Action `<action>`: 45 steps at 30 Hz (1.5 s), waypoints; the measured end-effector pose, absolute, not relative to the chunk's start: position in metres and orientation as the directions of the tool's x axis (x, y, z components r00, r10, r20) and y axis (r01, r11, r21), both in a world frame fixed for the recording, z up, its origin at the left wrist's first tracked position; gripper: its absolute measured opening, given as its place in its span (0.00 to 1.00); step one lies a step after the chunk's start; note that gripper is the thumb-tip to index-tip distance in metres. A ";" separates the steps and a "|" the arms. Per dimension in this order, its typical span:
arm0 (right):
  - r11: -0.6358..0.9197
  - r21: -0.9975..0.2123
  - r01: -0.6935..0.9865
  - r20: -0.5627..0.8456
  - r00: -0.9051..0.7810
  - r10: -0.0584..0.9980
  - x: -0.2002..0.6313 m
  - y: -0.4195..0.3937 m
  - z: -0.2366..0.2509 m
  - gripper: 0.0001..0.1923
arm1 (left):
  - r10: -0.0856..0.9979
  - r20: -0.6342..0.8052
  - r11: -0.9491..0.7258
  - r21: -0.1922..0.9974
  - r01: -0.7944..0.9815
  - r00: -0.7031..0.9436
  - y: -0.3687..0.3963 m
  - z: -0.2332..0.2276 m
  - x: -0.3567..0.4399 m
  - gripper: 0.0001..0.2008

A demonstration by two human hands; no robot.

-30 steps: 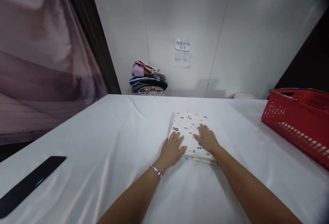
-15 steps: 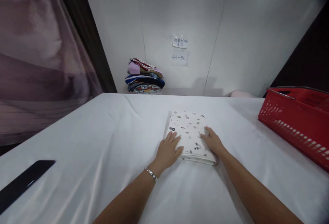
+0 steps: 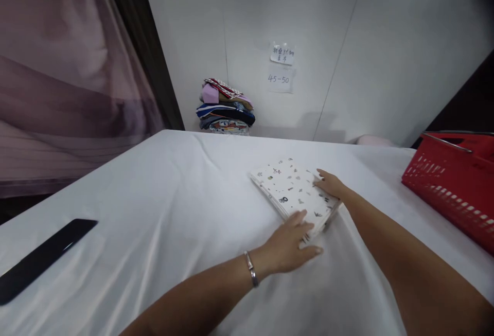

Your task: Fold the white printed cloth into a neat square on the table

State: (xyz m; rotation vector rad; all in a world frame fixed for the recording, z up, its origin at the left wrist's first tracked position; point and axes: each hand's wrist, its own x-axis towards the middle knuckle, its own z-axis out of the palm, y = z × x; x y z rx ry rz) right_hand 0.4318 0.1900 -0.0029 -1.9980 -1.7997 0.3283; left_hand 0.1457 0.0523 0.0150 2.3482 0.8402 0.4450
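Covering most of the lower field, the white tablecloth (image 3: 162, 207) serves as the reference surface; it lies smooth with shallow creases and spreads to every visible edge of the table. Beyond its far edge rises a pale panelled wall (image 3: 386, 42), and to the far left of the cloth hangs a mauve curtain (image 3: 57, 78). At the right edge of the cloth sits a red plastic basket (image 3: 455, 187) with a metal handle, well apart from both hands. A stack of folded clothes (image 3: 226, 112) stands against the wall just past the far edge of the cloth. Near the left edge of the cloth lies a flat black strip (image 3: 42, 259), well apart from everything else. On the cloth, a little right of centre, rests the folded printed fabric (image 3: 293, 192), white with small dark motifs, turned at an angle to the table's front edge. The left hand (image 3: 291, 248) lies flat at the fabric's near corner, fingers extended and released, fingertips resting on its edge; a thin bracelet (image 3: 250, 269) circles the wrist. The right hand (image 3: 330, 186) rests against the fabric's right side, fingers spread lightly on the top layer, not clenched around it. Two small paper notes (image 3: 282, 66) are fixed to the wall above the far edge of the cloth, the lower one reading 45-50.
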 end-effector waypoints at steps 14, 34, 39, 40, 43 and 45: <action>-0.275 -0.470 0.839 0.019 0.322 0.947 0.454 0.127 -0.016 0.29 | 0.984 -0.012 -0.129 0.646 0.752 0.180 0.239 0.017 0.102 0.21; -0.209 -0.603 0.770 0.038 0.290 0.956 0.421 0.173 0.013 0.24 | 0.976 -0.182 0.031 0.660 0.751 0.119 0.113 0.017 0.032 0.25; -0.286 -0.620 0.731 -0.097 0.290 0.952 0.422 0.141 0.025 0.20 | 0.984 -0.169 0.063 0.642 0.764 0.061 0.164 0.018 0.050 0.21; -0.293 -0.612 0.734 -0.112 0.287 0.951 0.419 0.139 0.026 0.19 | 0.985 -0.163 0.063 0.636 0.769 0.054 0.172 0.018 0.054 0.21; -0.320 -0.548 0.772 -0.121 0.305 0.944 0.408 0.140 0.026 0.24 | 0.991 -0.128 0.043 0.586 0.809 0.041 0.188 0.018 0.066 0.21; -0.329 -0.473 0.817 -0.101 0.321 0.942 0.400 0.145 0.024 0.27 | 0.994 -0.103 0.036 0.545 0.838 0.025 0.194 0.018 0.072 0.21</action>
